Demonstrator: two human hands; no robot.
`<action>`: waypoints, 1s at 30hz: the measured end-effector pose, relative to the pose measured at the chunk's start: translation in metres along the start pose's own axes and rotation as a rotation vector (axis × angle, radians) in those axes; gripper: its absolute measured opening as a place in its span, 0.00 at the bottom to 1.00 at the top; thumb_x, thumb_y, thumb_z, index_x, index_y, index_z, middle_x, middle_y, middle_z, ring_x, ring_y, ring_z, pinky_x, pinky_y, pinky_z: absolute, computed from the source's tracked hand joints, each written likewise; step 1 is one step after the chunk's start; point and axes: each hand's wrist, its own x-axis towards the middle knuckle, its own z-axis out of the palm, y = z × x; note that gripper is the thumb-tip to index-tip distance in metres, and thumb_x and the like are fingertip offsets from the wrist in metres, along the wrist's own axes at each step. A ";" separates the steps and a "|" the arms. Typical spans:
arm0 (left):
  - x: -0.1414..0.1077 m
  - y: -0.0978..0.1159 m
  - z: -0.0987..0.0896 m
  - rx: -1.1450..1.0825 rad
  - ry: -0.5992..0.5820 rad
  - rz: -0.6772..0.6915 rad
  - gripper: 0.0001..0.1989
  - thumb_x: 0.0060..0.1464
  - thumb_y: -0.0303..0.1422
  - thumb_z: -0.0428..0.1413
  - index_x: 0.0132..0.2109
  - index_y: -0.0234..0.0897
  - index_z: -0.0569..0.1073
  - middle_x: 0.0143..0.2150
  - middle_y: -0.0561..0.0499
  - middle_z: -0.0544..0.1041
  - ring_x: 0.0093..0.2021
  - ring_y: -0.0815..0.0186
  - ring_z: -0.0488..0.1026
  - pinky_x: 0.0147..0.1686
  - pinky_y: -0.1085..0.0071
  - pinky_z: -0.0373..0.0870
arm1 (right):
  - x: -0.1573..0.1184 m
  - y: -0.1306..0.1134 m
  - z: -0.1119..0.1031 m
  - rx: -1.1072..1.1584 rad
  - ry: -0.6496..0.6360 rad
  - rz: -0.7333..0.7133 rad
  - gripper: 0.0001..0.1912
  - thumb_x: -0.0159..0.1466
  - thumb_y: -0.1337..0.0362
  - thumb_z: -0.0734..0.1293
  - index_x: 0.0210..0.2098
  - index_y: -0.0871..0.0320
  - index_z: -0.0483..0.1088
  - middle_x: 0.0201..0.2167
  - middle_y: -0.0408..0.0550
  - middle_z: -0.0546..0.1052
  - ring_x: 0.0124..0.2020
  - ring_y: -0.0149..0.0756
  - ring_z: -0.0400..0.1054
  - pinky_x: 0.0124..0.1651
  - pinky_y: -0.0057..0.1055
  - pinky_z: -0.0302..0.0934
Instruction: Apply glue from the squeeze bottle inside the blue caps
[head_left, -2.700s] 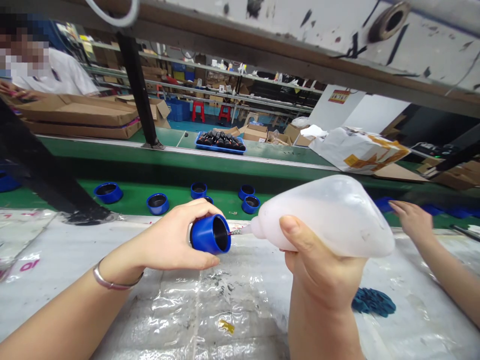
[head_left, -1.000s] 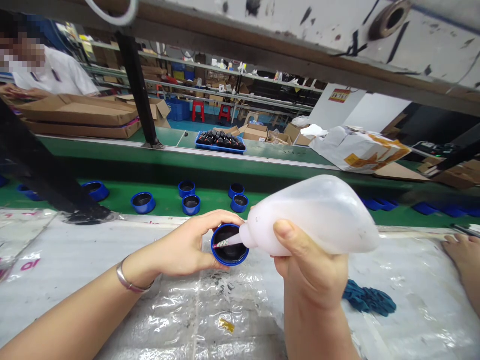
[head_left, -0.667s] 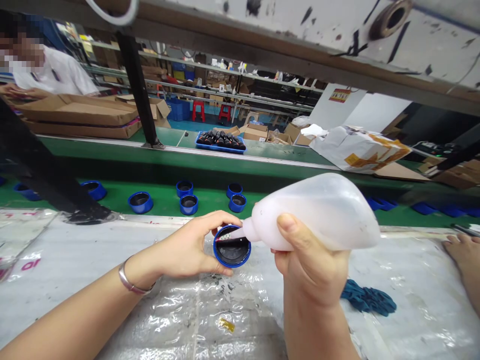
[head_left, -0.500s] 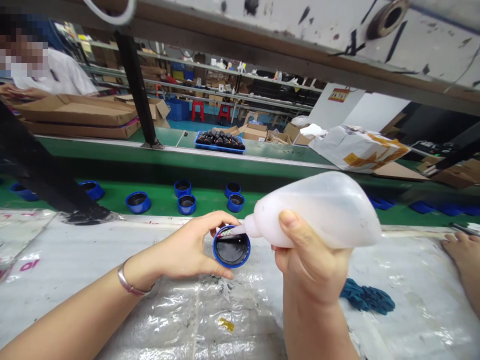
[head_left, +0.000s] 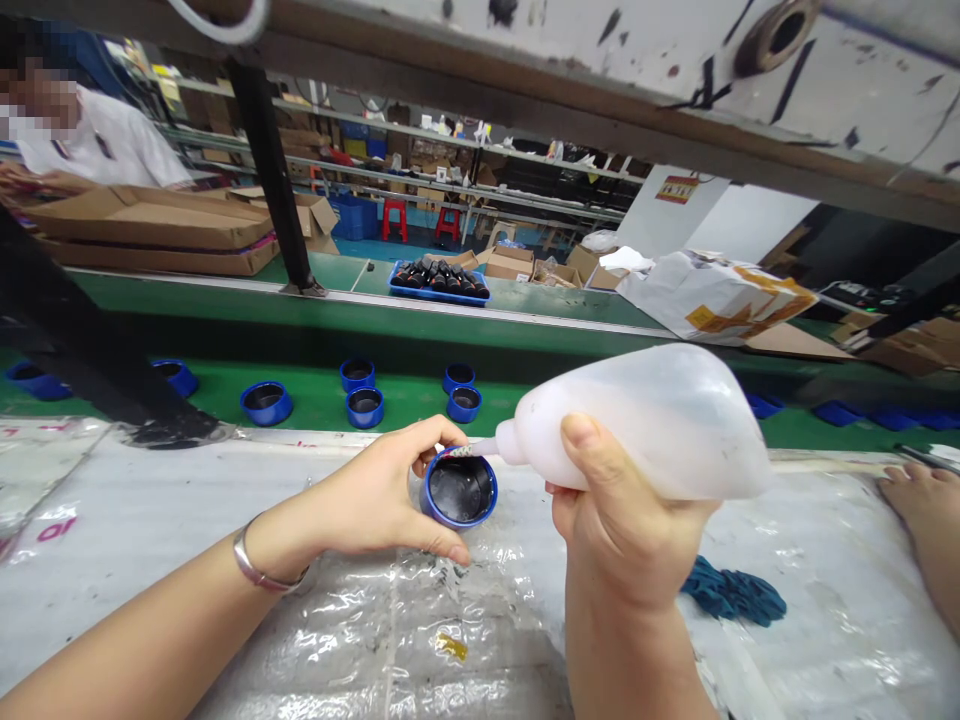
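Note:
My left hand (head_left: 390, 490), with a silver bangle on its wrist, grips a round blue cup (head_left: 460, 488) with a black inside, fingers behind it and thumb in front. The cup's opening faces me. My right hand (head_left: 637, 510) is wrapped round a translucent white squeeze bottle (head_left: 637, 420) lying nearly sideways. Its thin nozzle points left, and the tip is at the cup's upper rim. Part of the bottle's underside is hidden by my fingers.
Several blue cups (head_left: 266, 402) sit on the green belt (head_left: 217, 400) behind the plastic-covered table (head_left: 330, 640). A teal cloth (head_left: 735, 592) lies right of my forearm. Another person's hand (head_left: 919, 500) is at the right edge. A dark post (head_left: 97, 340) stands at left.
The nozzle tip has risen from inside the cup to its upper rim. The held cup has tilted slightly. Cups on the belt have shifted a little to the left.

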 end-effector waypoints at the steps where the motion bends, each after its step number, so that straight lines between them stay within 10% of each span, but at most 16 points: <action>1: 0.000 0.000 0.000 0.002 0.000 -0.001 0.34 0.38 0.43 0.77 0.49 0.41 0.71 0.45 0.53 0.76 0.46 0.57 0.71 0.45 0.63 0.65 | 0.000 0.000 0.001 -0.002 0.008 -0.005 0.12 0.53 0.63 0.82 0.32 0.53 0.76 0.24 0.38 0.74 0.21 0.29 0.66 0.19 0.27 0.64; 19: 0.006 -0.010 -0.018 0.014 -0.022 -0.088 0.31 0.37 0.45 0.75 0.46 0.40 0.73 0.45 0.50 0.79 0.47 0.56 0.74 0.48 0.61 0.68 | 0.027 -0.015 0.005 0.096 0.132 0.172 0.14 0.50 0.57 0.74 0.29 0.58 0.69 0.24 0.47 0.75 0.18 0.36 0.69 0.09 0.23 0.47; 30: 0.002 -0.084 -0.129 0.600 0.623 -0.721 0.34 0.40 0.39 0.66 0.57 0.37 0.73 0.50 0.37 0.81 0.61 0.35 0.71 0.55 0.49 0.71 | 0.023 -0.012 0.007 0.182 0.091 0.264 0.12 0.48 0.59 0.72 0.25 0.57 0.66 0.23 0.53 0.77 0.21 0.43 0.74 0.09 0.21 0.45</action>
